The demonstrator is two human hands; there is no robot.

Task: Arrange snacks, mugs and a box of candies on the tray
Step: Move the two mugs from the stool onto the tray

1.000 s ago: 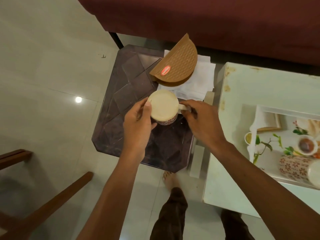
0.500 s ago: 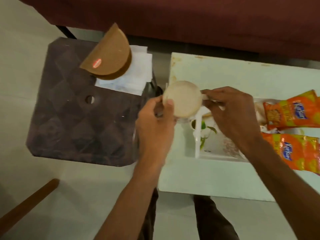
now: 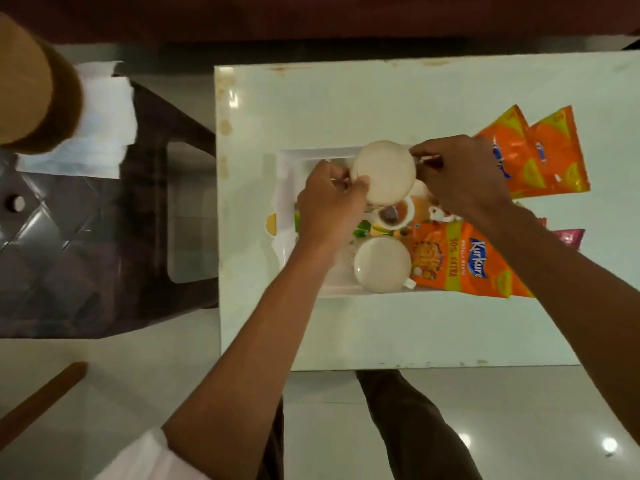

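Note:
Both hands hold a cream mug (image 3: 383, 172) above the far half of the white floral tray (image 3: 287, 161). My left hand (image 3: 330, 209) grips the mug's left side. My right hand (image 3: 457, 174) pinches its handle on the right. A second cream mug (image 3: 382, 264) stands at the tray's near edge, and a small cup with dark contents (image 3: 394, 213) sits between the two. An orange snack packet (image 3: 460, 259) lies on the tray's right part. Two more orange packets (image 3: 536, 150) lie on the white table (image 3: 381, 98) beyond my right hand. The brown semicircular box (image 3: 34, 98) rests on the stool at far left.
A dark brown plastic stool (image 3: 104, 244) stands left of the table, with white paper (image 3: 100, 119) under the brown box. A pink packet (image 3: 568, 235) peeks out at the right. A maroon sofa (image 3: 311, 15) runs along the back, and a wooden chair arm (image 3: 41, 403) is at lower left.
Both hands carried the mug rightward, from above the brown stool to over the tray on the white table. The view swung right with them.

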